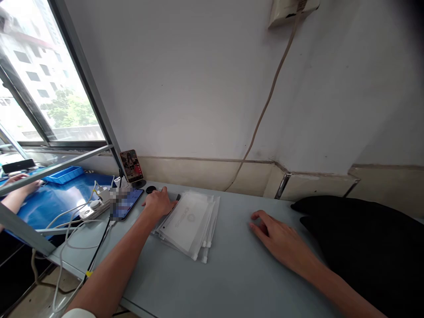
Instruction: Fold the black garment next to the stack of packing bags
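Note:
My left hand [158, 204] rests at the left edge of a stack of clear plastic zip bags [188, 225], its visible fingers spread. A dark, flat edge [178, 197] shows beside its thumb; most of that item is hidden, so I cannot make out what it is. The bags lie fanned slightly, with white sliders at their near right ends and faint print on the top one. To the right of the stack, my right hand [280, 240] lies on the grey table [232, 278], fingers loosely bent and apart, holding nothing.
Left of my left hand lie a lit phone [133, 204] and a small black round item [151, 189]. Behind them another phone [131, 165] stands upright. A power strip [94, 210] with cables sits at the left edge. Black fabric [361, 238] covers the right side. Beyond the frame, another person's hand [31, 185] is near a blue tray [64, 175].

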Action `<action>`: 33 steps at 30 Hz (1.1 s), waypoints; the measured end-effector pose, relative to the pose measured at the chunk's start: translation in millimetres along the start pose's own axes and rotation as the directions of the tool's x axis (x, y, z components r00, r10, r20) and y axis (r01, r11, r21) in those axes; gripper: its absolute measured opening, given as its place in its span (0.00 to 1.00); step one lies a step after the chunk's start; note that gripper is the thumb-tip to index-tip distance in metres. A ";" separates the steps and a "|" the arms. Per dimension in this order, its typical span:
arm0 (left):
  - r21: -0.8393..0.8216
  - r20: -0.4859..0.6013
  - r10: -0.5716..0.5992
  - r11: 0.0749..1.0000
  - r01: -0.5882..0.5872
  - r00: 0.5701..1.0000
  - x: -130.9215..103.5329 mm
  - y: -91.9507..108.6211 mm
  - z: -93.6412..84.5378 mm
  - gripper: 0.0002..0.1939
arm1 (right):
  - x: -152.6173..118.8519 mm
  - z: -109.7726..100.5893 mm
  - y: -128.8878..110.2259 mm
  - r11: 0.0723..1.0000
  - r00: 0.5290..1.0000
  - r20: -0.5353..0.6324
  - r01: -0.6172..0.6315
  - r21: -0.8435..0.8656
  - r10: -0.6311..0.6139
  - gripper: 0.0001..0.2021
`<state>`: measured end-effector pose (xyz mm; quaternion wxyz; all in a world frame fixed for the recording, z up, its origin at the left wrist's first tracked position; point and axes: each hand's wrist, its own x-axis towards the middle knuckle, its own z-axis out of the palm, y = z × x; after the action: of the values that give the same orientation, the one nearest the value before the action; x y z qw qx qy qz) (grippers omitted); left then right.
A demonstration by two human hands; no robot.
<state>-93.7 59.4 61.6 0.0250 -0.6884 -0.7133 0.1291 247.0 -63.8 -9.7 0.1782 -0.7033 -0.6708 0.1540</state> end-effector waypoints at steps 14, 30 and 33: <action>-0.027 -0.067 -0.054 0.998 0.053 0.996 -4.4 4.2 1.4 0.42 | -2.0 3.2 3.4 0.998 0.996 -0.071 0.062 0.024 -0.060 0.15; -0.036 -0.126 -0.026 0.999 0.021 0.992 -2.4 2.4 4.5 0.43 | -2.7 2.1 2.3 0.998 0.998 -0.032 0.055 0.004 -0.055 0.18; -0.033 -0.149 -0.015 0.999 0.010 0.989 -2.2 2.6 5.4 0.43 | -2.9 2.2 2.7 0.998 0.998 -0.032 0.055 0.004 -0.055 0.17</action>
<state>-92.2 56.5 56.2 0.0680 -0.6920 -0.7157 0.0653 248.2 -66.8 -12.9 0.1946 -0.6864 -0.6866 0.1396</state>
